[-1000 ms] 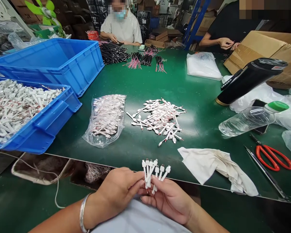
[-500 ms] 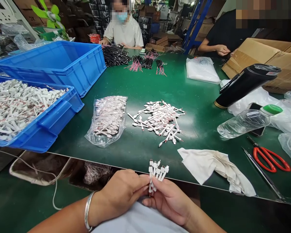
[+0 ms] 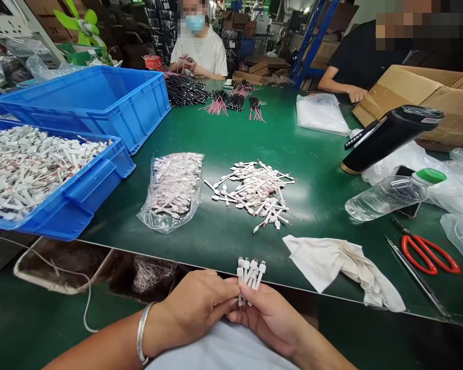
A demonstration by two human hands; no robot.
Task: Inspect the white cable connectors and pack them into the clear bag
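Observation:
My left hand [image 3: 198, 306] and my right hand [image 3: 268, 316] meet just below the table's near edge, both closed on a small bundle of white connector cables [image 3: 250, 275] whose plug ends stick up together. A silver bracelet [image 3: 142, 334] sits on my left wrist. On the green table [image 3: 224, 236] ahead lies a loose pile of the same white cables [image 3: 254, 190]. Left of that pile lies a clear bag of cables [image 3: 172, 190].
Two blue crates stand at the left, the near crate [image 3: 73, 198] full of white cables. A white cloth [image 3: 343, 267], a water bottle [image 3: 393, 194], a black flask [image 3: 389, 136], red scissors [image 3: 428, 253] and a cardboard box [image 3: 420, 97] are on the right. Two people work at the far side beside black wire bundles [image 3: 185, 90].
The fanned cable ends have been drawn together into a tighter, lower bundle between my hands. The view has shifted slightly.

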